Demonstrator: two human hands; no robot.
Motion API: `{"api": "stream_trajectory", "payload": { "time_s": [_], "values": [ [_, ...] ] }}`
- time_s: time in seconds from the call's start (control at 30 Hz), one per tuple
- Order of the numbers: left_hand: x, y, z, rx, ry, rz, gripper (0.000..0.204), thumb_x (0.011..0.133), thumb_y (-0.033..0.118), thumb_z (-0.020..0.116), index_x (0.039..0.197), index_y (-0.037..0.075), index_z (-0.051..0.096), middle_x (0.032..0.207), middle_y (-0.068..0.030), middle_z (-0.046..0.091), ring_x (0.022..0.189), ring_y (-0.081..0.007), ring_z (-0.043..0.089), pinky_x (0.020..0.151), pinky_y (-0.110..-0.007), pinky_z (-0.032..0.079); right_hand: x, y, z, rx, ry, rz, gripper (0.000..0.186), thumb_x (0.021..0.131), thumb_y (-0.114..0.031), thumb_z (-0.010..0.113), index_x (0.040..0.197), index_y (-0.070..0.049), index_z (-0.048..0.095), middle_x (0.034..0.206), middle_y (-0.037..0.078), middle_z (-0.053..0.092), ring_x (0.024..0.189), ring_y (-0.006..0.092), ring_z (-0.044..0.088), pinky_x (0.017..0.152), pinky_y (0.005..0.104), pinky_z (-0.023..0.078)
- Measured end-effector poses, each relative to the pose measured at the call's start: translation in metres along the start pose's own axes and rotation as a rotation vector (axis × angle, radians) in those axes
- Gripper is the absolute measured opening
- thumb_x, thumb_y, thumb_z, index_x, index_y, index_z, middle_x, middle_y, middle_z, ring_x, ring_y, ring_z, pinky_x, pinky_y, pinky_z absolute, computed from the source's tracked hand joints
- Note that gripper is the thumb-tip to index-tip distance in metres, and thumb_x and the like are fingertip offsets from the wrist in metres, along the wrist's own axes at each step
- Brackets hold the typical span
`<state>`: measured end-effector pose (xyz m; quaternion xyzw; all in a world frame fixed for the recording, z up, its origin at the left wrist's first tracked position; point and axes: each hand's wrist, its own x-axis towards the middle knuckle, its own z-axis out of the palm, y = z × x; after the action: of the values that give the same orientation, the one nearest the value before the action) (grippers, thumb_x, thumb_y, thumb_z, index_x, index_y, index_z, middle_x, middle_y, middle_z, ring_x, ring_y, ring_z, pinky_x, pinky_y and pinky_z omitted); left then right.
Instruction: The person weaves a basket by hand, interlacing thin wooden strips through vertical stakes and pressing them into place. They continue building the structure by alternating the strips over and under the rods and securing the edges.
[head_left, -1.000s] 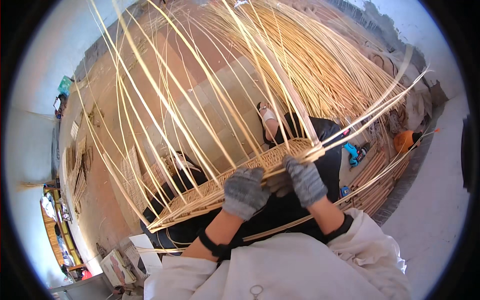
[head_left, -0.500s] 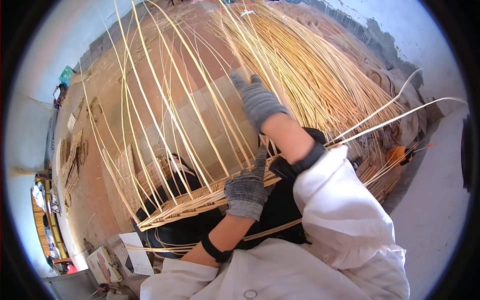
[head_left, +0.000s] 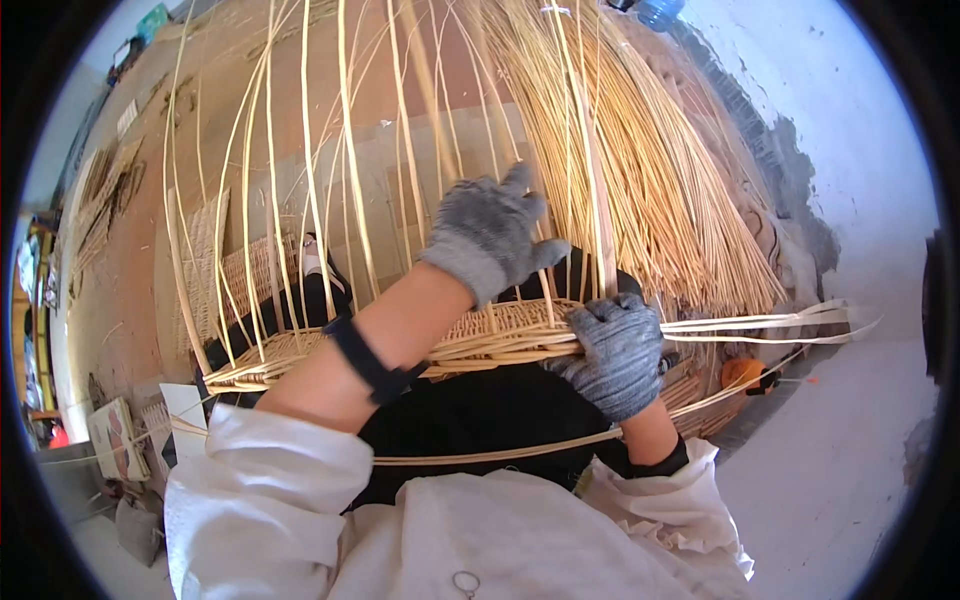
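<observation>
My gloved left hand (head_left: 485, 235) is raised among pale upright rods (head_left: 309, 180), thumb and index finger apart against one of them; some rods are motion-blurred. My gloved right hand (head_left: 610, 355) grips the near edge of a long, narrow woven wicker piece (head_left: 480, 355) at its right end, beside a wider flat stake (head_left: 600, 200). The piece lies across my dark-clothed legs (head_left: 460, 420). Long loose strands (head_left: 750, 325) extend from its right end.
A large bundle of thin rods (head_left: 660, 170) lies beyond at the right, near a stained white wall (head_left: 850, 150). Woven panels (head_left: 205, 255) lie on the floor (head_left: 170, 120) to the left. An orange object (head_left: 740, 375) is at the right, and shelving (head_left: 40, 320) at the far left.
My right hand has come down from high among the rods to the rim. My left hand has risen from the rim into the rods. The view has shifted.
</observation>
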<state>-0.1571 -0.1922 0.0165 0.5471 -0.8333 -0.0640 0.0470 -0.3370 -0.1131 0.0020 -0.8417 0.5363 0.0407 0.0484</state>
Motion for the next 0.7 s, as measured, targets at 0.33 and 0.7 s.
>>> {"api": "stream_trajectory", "payload": {
  "time_s": [0.33,0.7],
  "values": [
    [0.021,-0.025,0.032,-0.029,-0.617,0.012,0.062,0.092,0.057,0.023,0.138,0.018,0.038,0.148,-0.0097,0.028,0.131,-0.0258,0.036,0.101,-0.047,0.031,-0.014,0.015,-0.007,1.412,-0.311,0.852,0.054,0.088,-0.051,0.049,0.084,0.001,0.064,0.066,0.012,0.065,0.045,0.0174,0.056,0.040,0.0261,0.042],
    [-0.029,0.007,0.030,0.157,0.330,0.191,0.034,0.084,0.044,0.051,0.104,0.020,0.066,0.126,-0.0063,0.052,0.102,-0.0256,0.054,0.087,-0.045,0.038,-0.009,-0.011,0.008,0.904,0.933,0.203,0.015,0.085,-0.007,0.058,0.094,0.005,0.063,0.077,0.009,0.065,0.073,0.0129,0.061,0.070,0.0267,0.049]
  ]
}}
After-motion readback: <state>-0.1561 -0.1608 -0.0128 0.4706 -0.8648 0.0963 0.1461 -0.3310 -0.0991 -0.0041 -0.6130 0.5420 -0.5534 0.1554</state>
